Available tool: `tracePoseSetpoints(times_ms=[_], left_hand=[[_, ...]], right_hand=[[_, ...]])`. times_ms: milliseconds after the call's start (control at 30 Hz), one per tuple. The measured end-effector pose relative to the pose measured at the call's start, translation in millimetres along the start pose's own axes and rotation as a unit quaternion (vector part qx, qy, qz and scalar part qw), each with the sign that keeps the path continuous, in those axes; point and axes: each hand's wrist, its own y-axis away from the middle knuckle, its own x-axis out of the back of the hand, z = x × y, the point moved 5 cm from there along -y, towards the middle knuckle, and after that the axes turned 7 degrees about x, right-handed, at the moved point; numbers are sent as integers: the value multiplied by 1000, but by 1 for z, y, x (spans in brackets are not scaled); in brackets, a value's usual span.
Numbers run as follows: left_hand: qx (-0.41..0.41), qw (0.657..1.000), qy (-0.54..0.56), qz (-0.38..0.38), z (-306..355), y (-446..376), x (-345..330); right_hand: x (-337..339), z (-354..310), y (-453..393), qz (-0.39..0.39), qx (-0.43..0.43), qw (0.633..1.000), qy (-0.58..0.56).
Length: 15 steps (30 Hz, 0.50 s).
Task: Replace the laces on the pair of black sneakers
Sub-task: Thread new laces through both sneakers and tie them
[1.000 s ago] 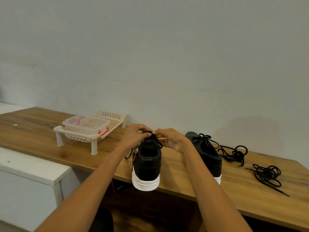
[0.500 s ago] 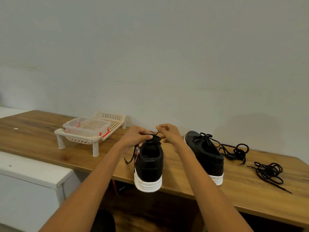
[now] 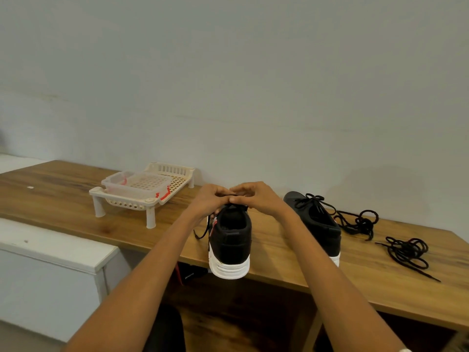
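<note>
both hands, left hand (image 3: pixel 206 202) and right hand (image 3: pixel 256 199), meet over the near sneaker (image 3: pixel 229 246), fingers curled and pinching its lace (image 3: pixel 203 228) at the tongue. its heel overhangs the desk (image 3: pixel 380 273) edge, so a hard tug might tip it off. the second sneaker (image 3: pixel 317 224) stands just right, beside loose laces (image 3: pixel 406 252). a clear tub (image 3: pixel 119 185), contents unclear, sits on the cream rack (image 3: pixel 142 199).

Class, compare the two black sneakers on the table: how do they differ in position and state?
The near sneaker juts heel-first over the table edge; the far sneaker sits wholly on it. Both hands, left and right, work the near one's lace; the far one lies untouched, bow tied. Both are black with white soles.
</note>
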Motion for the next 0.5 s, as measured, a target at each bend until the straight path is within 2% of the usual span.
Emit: tracePoseSetpoints(times_ms=[133,233,300,333,367,400,433,500], left_hand=[[-20,998,-25,48,3,-2,0],[-57,982,-148,106,5,-6,8],[-45,976,-174,123,-1,-8,19],[-21,983,-126,129,-4,-7,25],[10,990,-26,136,-7,-6,31],[36,984,114,136,-10,-6,36],[46,954,268,128,-10,-6,38],[24,848,518,109,-5,-6,44]], right_hand=[[2,10,-2,-20,-40,997,-60],[5,18,-1,6,-62,996,-69],[2,22,0,19,-71,994,-86],[1,23,1,20,-74,993,-93],[0,23,1,21,-75,992,-96],[0,23,1,22,-75,992,-98],[0,23,2,23,-75,992,-101],[-1,22,2,24,-74,992,-104]])
